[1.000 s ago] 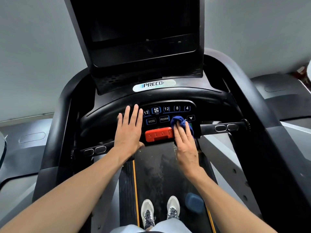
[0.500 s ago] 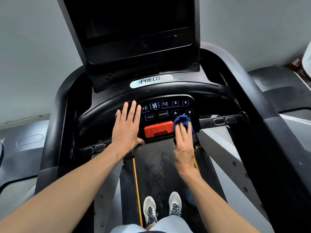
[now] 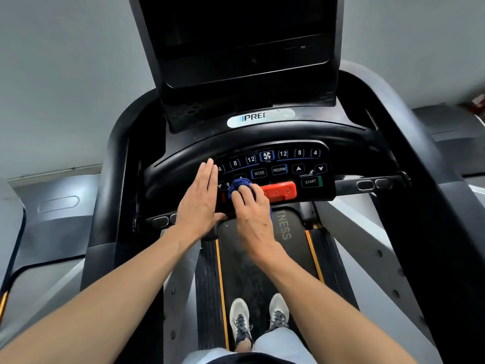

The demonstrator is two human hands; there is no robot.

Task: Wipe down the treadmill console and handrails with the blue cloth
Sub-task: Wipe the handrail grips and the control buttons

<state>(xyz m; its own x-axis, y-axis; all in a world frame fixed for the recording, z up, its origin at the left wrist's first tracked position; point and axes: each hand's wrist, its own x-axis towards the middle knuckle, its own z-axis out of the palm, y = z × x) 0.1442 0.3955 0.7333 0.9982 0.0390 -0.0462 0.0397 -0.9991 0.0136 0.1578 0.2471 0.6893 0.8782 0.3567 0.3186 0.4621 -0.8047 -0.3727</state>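
Right hand (image 3: 252, 214) has the blue cloth (image 3: 240, 185) bunched under curled fingers, pressing it on the console (image 3: 278, 164) just left of the red stop bar (image 3: 279, 191). Left hand (image 3: 199, 203) lies flat beside it, fingers straight and together.

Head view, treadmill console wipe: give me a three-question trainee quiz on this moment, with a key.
1. True or false: the right hand presses the blue cloth against the console button panel.
2. Which lies just right of the cloth? A) the red stop button B) the START button C) the fan button
3. Fill in: the left hand lies flat with its fingers ____.

Key: 1 true; 2 A; 3 straight.
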